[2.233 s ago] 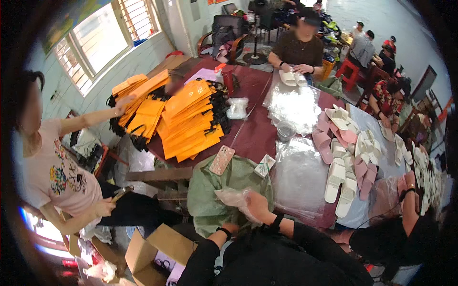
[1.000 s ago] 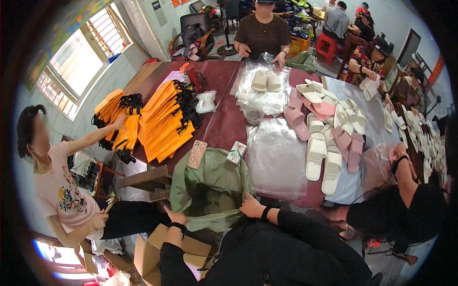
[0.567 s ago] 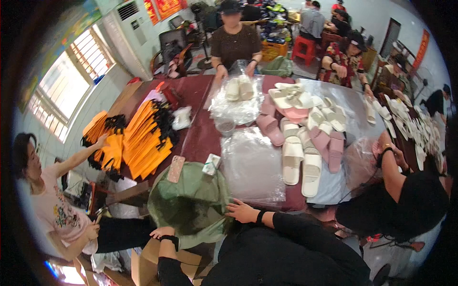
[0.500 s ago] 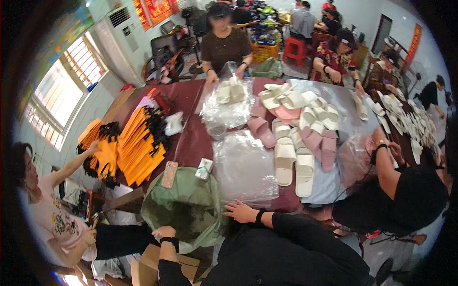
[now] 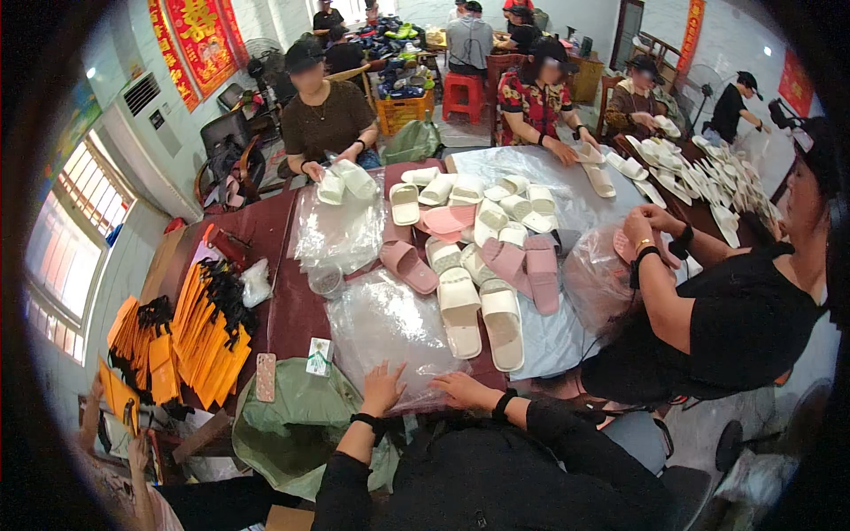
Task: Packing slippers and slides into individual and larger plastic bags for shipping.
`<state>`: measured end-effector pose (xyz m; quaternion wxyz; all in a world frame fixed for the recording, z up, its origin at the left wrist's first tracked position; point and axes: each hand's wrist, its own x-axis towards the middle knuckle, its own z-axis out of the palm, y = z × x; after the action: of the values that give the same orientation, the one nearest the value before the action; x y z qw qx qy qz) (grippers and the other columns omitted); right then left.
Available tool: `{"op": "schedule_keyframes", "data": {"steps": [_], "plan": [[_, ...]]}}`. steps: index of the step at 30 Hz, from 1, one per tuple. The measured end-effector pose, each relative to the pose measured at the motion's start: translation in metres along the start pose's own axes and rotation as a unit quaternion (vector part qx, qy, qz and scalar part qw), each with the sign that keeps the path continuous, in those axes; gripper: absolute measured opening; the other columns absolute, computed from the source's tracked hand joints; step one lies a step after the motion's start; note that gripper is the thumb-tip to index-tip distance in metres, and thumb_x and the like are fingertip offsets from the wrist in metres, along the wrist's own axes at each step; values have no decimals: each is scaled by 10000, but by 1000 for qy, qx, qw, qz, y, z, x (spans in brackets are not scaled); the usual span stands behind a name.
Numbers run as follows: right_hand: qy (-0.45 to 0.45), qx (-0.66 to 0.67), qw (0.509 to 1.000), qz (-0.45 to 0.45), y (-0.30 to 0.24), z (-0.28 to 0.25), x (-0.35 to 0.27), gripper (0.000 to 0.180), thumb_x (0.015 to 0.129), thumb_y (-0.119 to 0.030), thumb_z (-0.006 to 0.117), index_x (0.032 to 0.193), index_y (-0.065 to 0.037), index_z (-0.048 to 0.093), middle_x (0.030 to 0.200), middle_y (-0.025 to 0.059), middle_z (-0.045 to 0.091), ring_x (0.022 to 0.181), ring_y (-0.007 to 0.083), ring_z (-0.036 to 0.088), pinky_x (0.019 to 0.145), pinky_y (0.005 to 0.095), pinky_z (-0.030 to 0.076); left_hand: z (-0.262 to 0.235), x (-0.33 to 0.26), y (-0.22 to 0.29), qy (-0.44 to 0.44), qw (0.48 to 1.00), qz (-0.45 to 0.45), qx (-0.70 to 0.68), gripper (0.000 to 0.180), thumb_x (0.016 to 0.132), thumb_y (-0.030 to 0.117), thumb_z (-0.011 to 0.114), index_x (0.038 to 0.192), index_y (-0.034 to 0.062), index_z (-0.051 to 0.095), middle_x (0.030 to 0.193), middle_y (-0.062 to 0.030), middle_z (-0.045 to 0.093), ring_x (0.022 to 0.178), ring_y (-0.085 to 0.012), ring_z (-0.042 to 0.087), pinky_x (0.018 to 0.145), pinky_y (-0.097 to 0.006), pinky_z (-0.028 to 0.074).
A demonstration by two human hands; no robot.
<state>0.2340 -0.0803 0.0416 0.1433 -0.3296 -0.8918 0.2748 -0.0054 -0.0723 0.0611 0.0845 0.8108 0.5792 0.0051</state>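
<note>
My left hand reaches over the near edge of the table with its fingers spread, on the lower edge of a stack of clear plastic bags. At the stack's lower right corner lies my right hand, fingers stretched out and holding nothing. Just beyond the bags is a pile of slippers, with cream slippers and pink slippers mixed together. A large green sack hangs at the table edge left of my left hand. On its upper part rest a phone in a patterned case and a small white box.
Orange bags with black cords are stacked at the left, beside a person holding an orange piece. Across the table a person holds cream slippers. At the right, a co-worker bags a pink slipper. White slippers cover the far right table.
My left hand has moved from the green sack up onto the clear bags. My right hand stays near the bags. The view has swung right, and the far person has lifted the cream slippers.
</note>
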Motion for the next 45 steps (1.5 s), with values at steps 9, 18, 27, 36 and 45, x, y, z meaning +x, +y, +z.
{"op": "schedule_keyframes", "data": {"steps": [9, 18, 27, 36, 45], "plan": [[65, 201, 977, 38, 18, 1, 2, 619, 777, -158, 596, 1319, -87, 306, 1215, 165, 471, 1058, 318, 498, 876, 391, 408, 20, 32, 3, -124, 992, -35, -18, 615, 791, 398, 547, 1338, 365, 270, 1385, -213, 220, 1168, -418, 359, 944, -578, 273], [43, 157, 955, 247, 54, 20, 14, 667, 801, -228, 586, 1335, -23, 243, 1175, 249, 479, 1056, 351, 500, 897, 365, 400, 51, 15, -52, -186, 982, -29, 24, 577, 780, 317, 566, 1312, 318, 342, 1402, -198, 183, 1221, -427, 290, 921, -622, 275], [192, 111, 883, 414, 43, 11, 27, 261, 750, -184, 545, 966, -53, 610, 1036, 157, 586, 951, 318, 556, 787, 388, 451, 35, 40, -30, -180, 971, 157, -5, 604, 814, 300, 535, 1346, 358, 254, 1389, -177, 239, 1174, -414, 369, 880, -568, 359], [302, 59, 830, 465, 108, 2, 0, 149, 666, -179, 587, 793, -170, 666, 991, 180, 531, 1048, 350, 443, 896, 411, 353, 69, 48, -36, -187, 966, 164, -77, 517, 766, 295, 601, 1249, 369, 430, 1362, -182, 266, 1200, -433, 308, 928, -567, 310], [141, 203, 869, 429, 145, -29, 17, 288, 759, -402, 588, 928, -193, 692, 955, 154, 624, 866, 274, 585, 790, 338, 436, 73, 54, -24, -233, 969, 83, -20, 671, 718, 417, 653, 1298, 416, 317, 1350, -201, 265, 1162, -495, 308, 895, -566, 345]]}}
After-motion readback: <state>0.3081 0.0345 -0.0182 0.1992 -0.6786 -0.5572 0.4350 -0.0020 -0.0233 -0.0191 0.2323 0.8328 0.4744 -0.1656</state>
